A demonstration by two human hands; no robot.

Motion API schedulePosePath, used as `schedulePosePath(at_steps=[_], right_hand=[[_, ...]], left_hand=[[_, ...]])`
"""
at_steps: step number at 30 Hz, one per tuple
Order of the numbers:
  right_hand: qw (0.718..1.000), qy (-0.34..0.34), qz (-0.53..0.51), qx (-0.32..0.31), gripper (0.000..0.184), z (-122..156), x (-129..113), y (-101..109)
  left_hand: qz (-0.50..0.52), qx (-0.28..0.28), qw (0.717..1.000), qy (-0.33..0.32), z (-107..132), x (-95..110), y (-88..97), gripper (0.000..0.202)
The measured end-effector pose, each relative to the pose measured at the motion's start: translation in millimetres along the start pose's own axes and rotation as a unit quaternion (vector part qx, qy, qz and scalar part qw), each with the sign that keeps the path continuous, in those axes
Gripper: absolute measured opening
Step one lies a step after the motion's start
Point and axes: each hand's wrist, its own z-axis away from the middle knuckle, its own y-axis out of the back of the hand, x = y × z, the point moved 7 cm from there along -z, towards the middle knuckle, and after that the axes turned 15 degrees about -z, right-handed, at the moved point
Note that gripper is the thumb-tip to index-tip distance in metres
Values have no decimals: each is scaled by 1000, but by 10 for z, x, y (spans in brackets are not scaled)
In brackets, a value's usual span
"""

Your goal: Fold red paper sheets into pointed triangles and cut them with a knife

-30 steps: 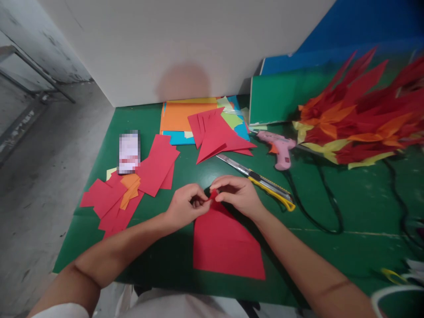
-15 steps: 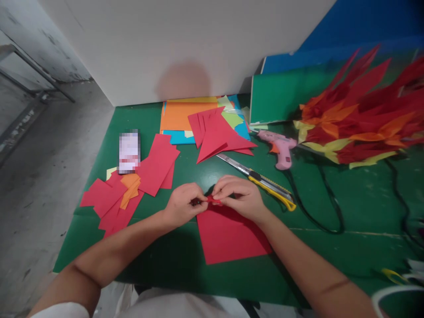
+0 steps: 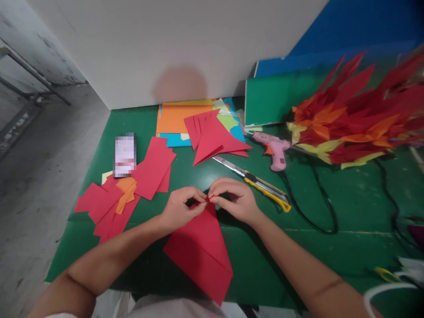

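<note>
A red paper sheet [image 3: 200, 251] lies on the green table [image 3: 331, 251] in front of me, its far tip raised between my hands. My left hand [image 3: 180, 210] pinches that tip from the left. My right hand [image 3: 233, 198] pinches it from the right, thumb and forefinger pressed together. The fingertips of both hands meet over the corner. The rest of the sheet fans out toward me, past the table's near edge.
Loose red and orange paper scraps [image 3: 124, 194] lie at left beside a phone [image 3: 125, 155]. Folded red triangles [image 3: 213, 137] rest on coloured sheets behind. A utility knife [image 3: 255, 181] and pink glue gun [image 3: 273, 148] sit right of my hands. A red-orange paper flower [image 3: 357, 115] fills the right.
The red sheet has swung round under my hands, its wide end now pointing toward the lower right past the table edge. Both hands stay pinched on its tip.
</note>
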Motion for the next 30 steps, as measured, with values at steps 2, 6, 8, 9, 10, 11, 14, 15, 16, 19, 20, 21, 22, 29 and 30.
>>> schedulePosePath(at_steps=[2, 6, 8, 9, 10, 11, 14, 15, 16, 19, 20, 21, 22, 29, 30], right_hand=[[1000, -1, -9, -4, 13, 2, -11, -15], [999, -32, -23, -17, 20, 12, 16, -56], [999, -46, -23, -19, 24, 25, 42, -78], [998, -52, -21, -21, 26, 32, 58, -92], [998, -57, -21, -20, 27, 39, 74, -100], [998, -58, -26, -11, 29, 43, 86, -94], [995, -37, -61, 64, 30, 49, 91, 19], [993, -30, -70, 91, 30, 53, 91, 70], [991, -29, -74, 109, 30, 56, 96, 111], [992, -82, -59, 81, 30, 49, 166, 113], [992, -107, -43, 56, 30, 47, 197, 86], [991, -132, -23, 30, 29, 47, 226, 55], [988, -151, 1, 6, 29, 48, 249, 26], [977, -184, 90, -54, 26, 38, 294, -45], [977, -182, 93, -57, 26, 36, 289, -50]], left_hand=[[19, -19, 1000, 6, 2, -2, -26, 11], [53, -51, 997, 36, 9, -46, -79, 14], [52, -62, 996, 44, 6, -56, -93, 16], [48, -65, 996, 42, 4, -49, -95, 16], [41, -69, 996, 37, 2, -36, -97, 16], [35, -74, 996, 30, 3, -16, -104, 16], [37, -100, 994, 28, 18, 17, -143, 15], [48, -101, 993, 45, 21, -3, -149, 16], [64, -92, 991, 72, 20, -46, -141, 17], [122, -11, 977, 172, -5, -272, -44, 26], [143, 18, 971, 189, -23, -342, -6, 30], [162, 35, 966, 198, -44, -402, 18, 33], [181, 62, 962, 195, -69, -446, 59, 36], [125, 52, 986, 97, -153, -322, 166, 13], [87, 34, 991, 93, -151, -295, 162, 15]])
